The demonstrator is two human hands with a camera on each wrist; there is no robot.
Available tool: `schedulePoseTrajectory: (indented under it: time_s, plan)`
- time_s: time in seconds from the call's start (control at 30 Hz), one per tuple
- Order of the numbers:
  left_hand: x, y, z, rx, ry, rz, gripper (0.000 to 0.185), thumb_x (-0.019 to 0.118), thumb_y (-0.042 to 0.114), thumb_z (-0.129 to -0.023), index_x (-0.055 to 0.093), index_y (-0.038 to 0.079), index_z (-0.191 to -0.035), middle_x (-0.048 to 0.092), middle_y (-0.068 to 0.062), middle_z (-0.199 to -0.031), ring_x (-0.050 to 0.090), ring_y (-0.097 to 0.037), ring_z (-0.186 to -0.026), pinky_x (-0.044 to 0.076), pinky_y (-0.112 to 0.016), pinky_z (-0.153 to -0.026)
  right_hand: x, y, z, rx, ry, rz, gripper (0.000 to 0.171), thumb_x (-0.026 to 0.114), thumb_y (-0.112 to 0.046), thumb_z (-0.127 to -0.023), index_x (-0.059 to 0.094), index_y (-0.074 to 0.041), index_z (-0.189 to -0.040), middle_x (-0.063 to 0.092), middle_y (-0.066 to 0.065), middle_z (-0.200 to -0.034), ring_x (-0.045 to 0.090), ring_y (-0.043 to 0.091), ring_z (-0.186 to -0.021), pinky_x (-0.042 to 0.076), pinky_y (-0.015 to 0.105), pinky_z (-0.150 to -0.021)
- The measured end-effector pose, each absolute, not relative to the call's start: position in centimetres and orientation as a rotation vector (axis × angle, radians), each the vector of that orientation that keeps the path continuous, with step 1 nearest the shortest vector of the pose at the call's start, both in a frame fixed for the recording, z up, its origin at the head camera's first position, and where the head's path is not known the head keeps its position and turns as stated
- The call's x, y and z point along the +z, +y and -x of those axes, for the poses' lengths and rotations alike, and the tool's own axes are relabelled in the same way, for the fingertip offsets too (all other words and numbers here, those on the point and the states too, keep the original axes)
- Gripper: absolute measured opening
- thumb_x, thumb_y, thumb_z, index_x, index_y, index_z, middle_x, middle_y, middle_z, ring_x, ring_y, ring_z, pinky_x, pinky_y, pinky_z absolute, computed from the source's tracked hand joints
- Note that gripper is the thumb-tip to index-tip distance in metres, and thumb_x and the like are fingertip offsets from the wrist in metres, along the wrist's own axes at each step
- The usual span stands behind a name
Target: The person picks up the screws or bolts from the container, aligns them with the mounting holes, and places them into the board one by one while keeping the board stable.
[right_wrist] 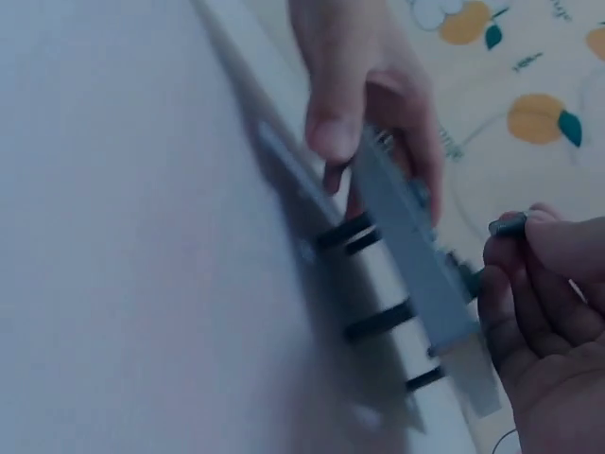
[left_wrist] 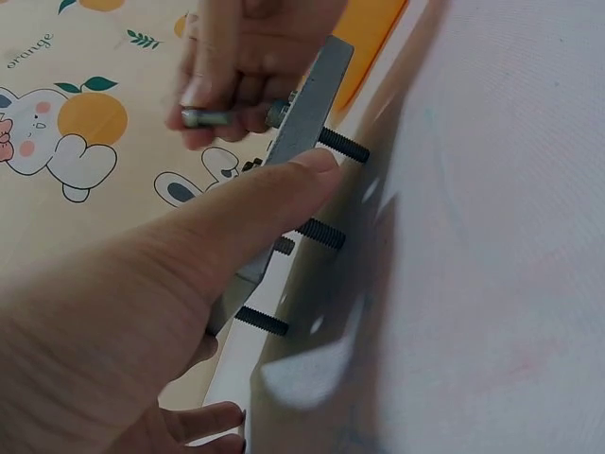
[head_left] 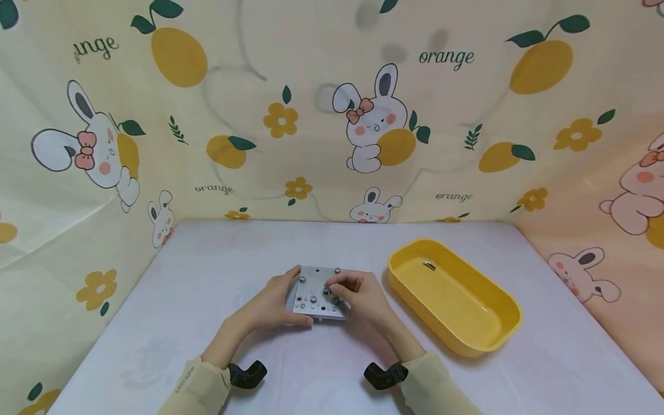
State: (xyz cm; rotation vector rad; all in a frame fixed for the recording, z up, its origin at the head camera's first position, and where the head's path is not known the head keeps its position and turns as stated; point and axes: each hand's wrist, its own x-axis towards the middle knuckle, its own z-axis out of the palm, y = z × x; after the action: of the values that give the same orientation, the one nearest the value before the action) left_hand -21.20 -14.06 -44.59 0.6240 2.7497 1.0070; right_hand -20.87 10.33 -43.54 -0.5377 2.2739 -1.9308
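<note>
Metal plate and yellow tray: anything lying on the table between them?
Only the right hand, working at the metal plate; past it, bare table up to the yellow tray, as the head view shows.

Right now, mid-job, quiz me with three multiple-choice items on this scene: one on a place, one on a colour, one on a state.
1. Where is the tray relative to the metal plate?
A left
B right
C underneath

2. What colour is the tray?
A yellow
B blue
C white

3. What is the left hand doing?
A lying flat on the table
B gripping the plate's edge
C reaching into the tray

Key: 1 B, the tray sits on the right-hand side; 2 A, plainly yellow; 3 B, fingers wrap the plate's left edge while the right hand pinches a bolt.
</note>
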Motion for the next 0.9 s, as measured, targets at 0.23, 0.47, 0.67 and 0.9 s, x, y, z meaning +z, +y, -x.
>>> schedulePoseTrajectory:
  time_s: [0.23,0.47,0.67,0.9]
  plan:
    - [-44.4,-14.1,21.2,1.000,2.756,-0.638,0.120,0.088,0.052,-0.067,0.023,0.005,-0.156,0.034,-0.015,-0.154,0.031,-0.036,-0.139,0.030,-0.051,-0.111,-44.4,10.3,20.7,-1.841,2.323,0.659,0.013,0.068,-0.004,-0.092,0.076,-0.011,-0.099,0.071,0.001,-0.101,0.062,0.019,-0.098,0.049,0.028,-0.088]
    - [-44.4,-14.0,21.1,1.005,2.746,-0.641,0.120,0.088,0.052,-0.067,0.022,0.004,-0.156,0.035,-0.016,-0.153,0.031,-0.036,-0.138,0.031,-0.052,-0.110,-44.2,10.1,20.5,-1.754,2.314,0.727,0.011,0.070,-0.007,-0.092,0.077,-0.011,-0.098,0.071,-0.001,-0.099,0.060,0.018,-0.096,0.045,0.033,-0.090]
    - [-44.3,-13.9,21.0,1.020,2.752,-0.623,0.120,0.088,0.051,-0.067,0.023,0.004,-0.155,0.035,-0.017,-0.152,0.031,-0.037,-0.138,0.031,-0.054,-0.109,-44.4,10.0,20.7,-1.651,2.347,0.792,0.012,0.069,-0.005,-0.092,0.077,-0.014,-0.095,0.071,-0.006,-0.098,0.059,0.014,-0.100,0.041,0.036,-0.098]
    - [-44.5,-13.9,21.1,0.994,2.760,-0.632,0.121,0.088,0.053,-0.066,0.023,0.004,-0.156,0.035,-0.017,-0.153,0.031,-0.038,-0.138,0.031,-0.054,-0.110,-44.7,10.1,20.9,-1.623,2.336,0.811,0.015,0.067,-0.001,-0.092,0.076,-0.011,-0.097,0.070,-0.003,-0.102,0.058,0.015,-0.105,0.039,0.036,-0.100]
